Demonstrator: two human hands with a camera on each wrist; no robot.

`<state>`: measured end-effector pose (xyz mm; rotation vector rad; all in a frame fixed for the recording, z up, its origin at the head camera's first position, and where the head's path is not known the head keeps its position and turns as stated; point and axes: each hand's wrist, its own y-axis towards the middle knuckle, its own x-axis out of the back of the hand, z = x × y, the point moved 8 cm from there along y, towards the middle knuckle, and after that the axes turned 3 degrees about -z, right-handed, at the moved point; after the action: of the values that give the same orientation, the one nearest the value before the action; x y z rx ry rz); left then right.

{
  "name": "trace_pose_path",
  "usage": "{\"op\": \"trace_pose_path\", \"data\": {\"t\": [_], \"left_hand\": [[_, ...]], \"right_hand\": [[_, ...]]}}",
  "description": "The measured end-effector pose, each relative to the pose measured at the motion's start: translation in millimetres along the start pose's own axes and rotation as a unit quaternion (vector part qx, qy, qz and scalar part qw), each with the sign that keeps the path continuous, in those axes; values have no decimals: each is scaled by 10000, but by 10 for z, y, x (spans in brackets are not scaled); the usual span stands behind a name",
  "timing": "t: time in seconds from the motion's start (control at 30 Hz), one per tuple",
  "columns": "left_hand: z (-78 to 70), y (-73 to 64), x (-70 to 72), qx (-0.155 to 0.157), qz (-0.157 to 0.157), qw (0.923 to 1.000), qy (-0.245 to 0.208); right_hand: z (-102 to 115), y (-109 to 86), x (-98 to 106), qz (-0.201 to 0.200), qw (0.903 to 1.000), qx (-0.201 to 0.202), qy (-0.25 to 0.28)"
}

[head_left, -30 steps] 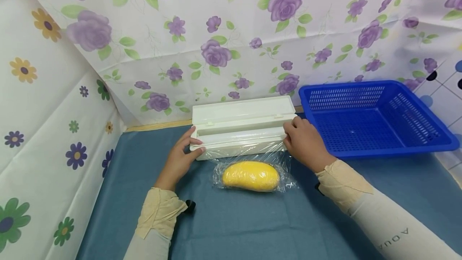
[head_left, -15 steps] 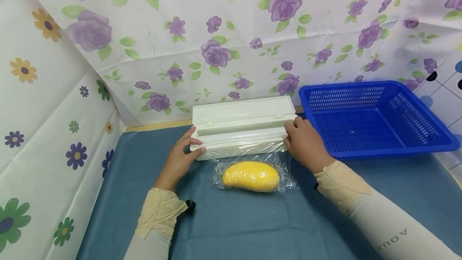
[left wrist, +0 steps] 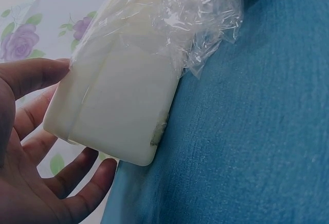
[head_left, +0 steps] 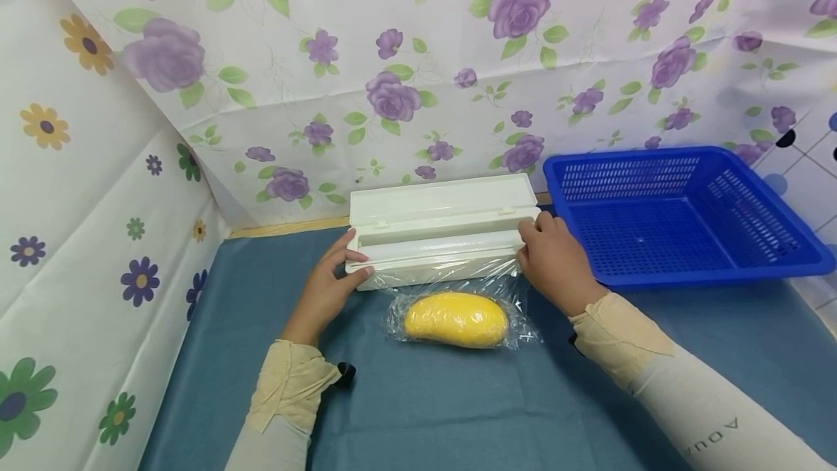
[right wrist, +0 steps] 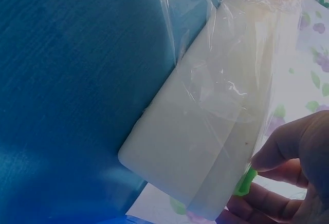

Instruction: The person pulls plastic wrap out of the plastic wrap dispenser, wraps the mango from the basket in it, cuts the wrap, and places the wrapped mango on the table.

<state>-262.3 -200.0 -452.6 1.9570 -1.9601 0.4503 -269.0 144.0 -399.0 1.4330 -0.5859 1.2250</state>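
Observation:
A white cling film dispenser box [head_left: 392, 278] lies across the far side of the blue cloth, its lid [head_left: 441, 196] raised and a roll of film [head_left: 445, 246] inside. My left hand [head_left: 324, 291] grips its left end, thumb on the front rim. At the right end my right hand [head_left: 559, 267] pinches a small green slider [right wrist: 247, 183] at the box edge, mostly hidden behind the fingers. Film [right wrist: 221, 88] stretches over the front edge down to a yellow, mango-shaped fruit [head_left: 458, 320]. That fruit is wrapped in film and lies just before the box.
A blue plastic basket [head_left: 634, 238] stands to the right, close beside my right hand. Behind the box rises a flowered sheet [head_left: 392, 57], and another flower-patterned sheet [head_left: 85, 238] borders the left side. Blue cloth [head_left: 471, 413] covers the table in front.

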Motion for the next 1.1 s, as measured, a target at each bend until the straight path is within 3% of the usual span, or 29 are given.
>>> {"op": "trace_pose_path", "data": {"t": [0.77,1.1], "left_hand": [[23,19,2,-66,30,10000,6],[20,16,-14,91,-16,9999,-54]], "right_hand": [[-57,8,53,-213,9997,-128,-12],[-70,9,54,-214,9997,-120,-20]]}}
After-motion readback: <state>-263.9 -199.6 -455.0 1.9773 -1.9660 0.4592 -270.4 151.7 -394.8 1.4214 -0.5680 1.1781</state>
